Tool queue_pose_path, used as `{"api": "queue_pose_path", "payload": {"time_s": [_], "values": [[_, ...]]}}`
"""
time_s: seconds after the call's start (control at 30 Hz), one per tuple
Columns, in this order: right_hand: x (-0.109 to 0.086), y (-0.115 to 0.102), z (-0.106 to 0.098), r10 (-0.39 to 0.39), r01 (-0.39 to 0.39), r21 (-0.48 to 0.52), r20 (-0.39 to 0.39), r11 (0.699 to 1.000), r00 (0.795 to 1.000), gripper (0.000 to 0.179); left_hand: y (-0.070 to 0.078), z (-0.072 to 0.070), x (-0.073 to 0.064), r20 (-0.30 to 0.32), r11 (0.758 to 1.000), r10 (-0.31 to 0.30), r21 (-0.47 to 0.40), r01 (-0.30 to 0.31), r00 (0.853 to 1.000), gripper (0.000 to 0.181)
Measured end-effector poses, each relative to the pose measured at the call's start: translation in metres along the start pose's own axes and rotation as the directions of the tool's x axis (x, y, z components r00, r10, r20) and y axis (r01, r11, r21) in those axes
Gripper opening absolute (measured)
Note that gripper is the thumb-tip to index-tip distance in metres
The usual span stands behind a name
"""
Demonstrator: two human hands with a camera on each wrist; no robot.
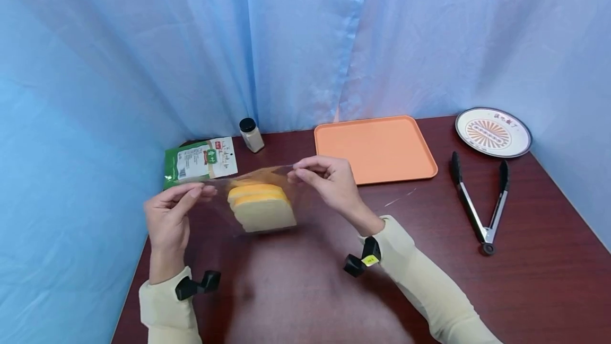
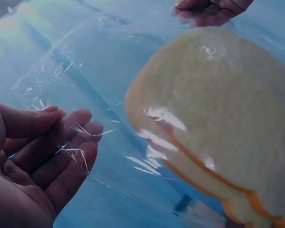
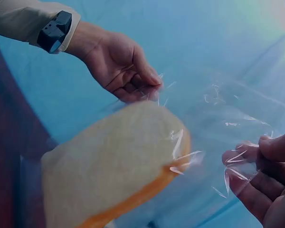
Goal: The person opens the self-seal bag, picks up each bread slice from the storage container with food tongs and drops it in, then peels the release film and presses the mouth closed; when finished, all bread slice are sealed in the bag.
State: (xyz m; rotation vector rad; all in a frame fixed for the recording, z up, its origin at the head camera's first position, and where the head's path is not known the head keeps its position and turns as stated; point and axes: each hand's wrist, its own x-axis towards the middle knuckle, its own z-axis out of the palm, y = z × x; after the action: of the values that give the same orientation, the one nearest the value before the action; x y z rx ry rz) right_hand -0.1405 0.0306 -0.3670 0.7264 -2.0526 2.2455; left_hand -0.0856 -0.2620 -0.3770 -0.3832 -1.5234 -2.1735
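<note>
Bread slices with orange-yellow crusts stand together inside a clear plastic bag, held up over the table. My left hand pinches one upper corner of the bag between thumb and fingers. At the opposite corner my right hand does the same, so the film stretches between them. In the left wrist view the left hand shows creased film across its fingers beside the bread. Shiny folds of film also cross the right hand's fingertips in the right wrist view.
Behind the left hand lie a green-and-white packet and a black-capped jar. An orange tray sits at the back. To the right are a patterned plate and spread tongs. Blue curtains border the dark red table.
</note>
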Motion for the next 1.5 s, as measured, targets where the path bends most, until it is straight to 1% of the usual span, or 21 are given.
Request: {"api": "queue_pose_path", "payload": {"time_s": [0.07, 0.1, 0.13, 0.17, 0.2, 0.3, 0.33, 0.37, 0.4, 0.5, 0.6, 0.7, 0.83, 0.97, 1.07, 1.2, 1.33, 1.4, 1.5], "values": [[-0.003, -0.009, 0.0, -0.062, 0.062, -0.024, 0.003, 0.998, 0.998, 0.014, 0.005, 0.004, -0.001, 0.01, 0.998, 0.059, -0.03, -0.059, 0.998, 0.017], [-0.004, -0.011, 0.0, -0.086, 0.086, -0.046, 0.004, 0.995, 0.996, 0.013, 0.005, 0.006, -0.002, 0.013, 0.996, 0.077, -0.047, -0.077, 0.997, 0.017], [-0.005, -0.011, 0.0, -0.088, 0.088, -0.049, 0.003, 0.995, 0.996, 0.012, 0.004, 0.006, -0.003, 0.012, 0.996, 0.078, -0.05, -0.077, 0.997, 0.017], [-0.005, -0.01, 0.0, -0.079, 0.078, -0.056, 0.0, 0.995, 0.997, 0.013, 0.0, 0.006, -0.004, 0.013, 0.996, 0.069, -0.053, -0.068, 0.998, 0.018], [-0.004, -0.007, -0.001, -0.062, 0.061, -0.059, -0.004, 0.996, 0.998, 0.013, -0.003, 0.006, -0.006, 0.011, 0.998, 0.051, -0.036, -0.051, 0.999, 0.018], [-0.002, 0.005, -0.004, 0.023, -0.024, -0.034, -0.014, 0.999, 1.0, 0.015, -0.014, 0.003, -0.012, 0.002, 1.0, 0.001, 0.006, -0.001, 1.0, 0.019], [-0.002, 0.008, -0.005, 0.047, -0.047, -0.013, -0.017, 0.999, 0.999, 0.016, -0.015, 0.002, -0.013, 0.002, 1.0, -0.007, 0.013, 0.007, 1.0, 0.019], [-0.001, 0.01, -0.006, 0.053, -0.054, -0.009, -0.021, 0.999, 0.998, 0.017, -0.015, 0.002, -0.014, 0.005, 1.0, -0.004, 0.017, 0.004, 1.0, 0.019], [-0.001, 0.01, -0.007, 0.052, -0.052, -0.003, -0.023, 0.999, 0.998, 0.017, -0.015, 0.002, -0.015, 0.006, 1.0, 0.007, 0.023, -0.007, 1.0, 0.019], [-0.001, 0.008, -0.008, 0.033, -0.033, 0.015, -0.018, 0.999, 0.999, 0.017, -0.014, 0.002, -0.013, 0.019, 0.999, 0.039, 0.003, -0.039, 0.999, 0.018], [0.0, 0.006, -0.009, 0.034, -0.033, 0.026, -0.01, 0.999, 0.999, 0.017, -0.013, 0.004, -0.012, 0.026, 0.999, 0.033, -0.006, -0.033, 0.999, 0.02], [0.0, 0.007, -0.01, 0.043, -0.043, 0.037, 0.002, 0.998, 0.999, 0.017, -0.013, 0.005, -0.013, 0.014, 0.999, 0.031, -0.012, -0.03, 0.999, 0.02], [-0.001, 0.007, -0.012, 0.03, -0.031, 0.056, 0.018, 0.998, 0.999, 0.018, -0.01, 0.007, -0.014, -0.007, 0.998, 0.056, -0.013, -0.056, 0.998, 0.019], [-0.002, 0.004, -0.012, -0.001, 0.0, 0.059, 0.029, 0.998, 1.0, 0.018, -0.006, 0.009, -0.015, -0.01, 0.997, 0.081, -0.011, -0.081, 0.997, 0.019], [-0.005, 0.001, -0.011, -0.041, 0.04, 0.015, 0.036, 0.999, 0.999, 0.016, 0.0, 0.011, -0.017, 0.001, 0.995, 0.095, -0.017, -0.095, 0.996, 0.021], [-0.013, -0.007, -0.011, -0.094, 0.096, -0.033, 0.068, 0.995, 0.993, 0.013, 0.011, 0.01, -0.021, 0.044, 0.993, 0.11, -0.053, -0.107, 0.993, 0.023], [-0.027, -0.018, -0.009, -0.13, 0.132, -0.002, 0.115, 0.991, 0.985, 0.013, 0.025, 0.008, -0.03, 0.112, 0.989, 0.119, -0.1, -0.108, 0.987, 0.027], [-0.037, -0.025, -0.008, -0.145, 0.143, 0.021, 0.136, 0.989, 0.98, 0.012, 0.032, 0.006, -0.036, 0.16, 0.984, 0.125, -0.143, -0.102, 0.979, 0.029], [-0.054, -0.033, -0.006, -0.163, 0.161, 0.029, 0.164, 0.987, 0.973, 0.008, 0.041, 0.002, -0.047, 0.246, 0.978, 0.121, -0.197, -0.072, 0.962, 0.031]]}}
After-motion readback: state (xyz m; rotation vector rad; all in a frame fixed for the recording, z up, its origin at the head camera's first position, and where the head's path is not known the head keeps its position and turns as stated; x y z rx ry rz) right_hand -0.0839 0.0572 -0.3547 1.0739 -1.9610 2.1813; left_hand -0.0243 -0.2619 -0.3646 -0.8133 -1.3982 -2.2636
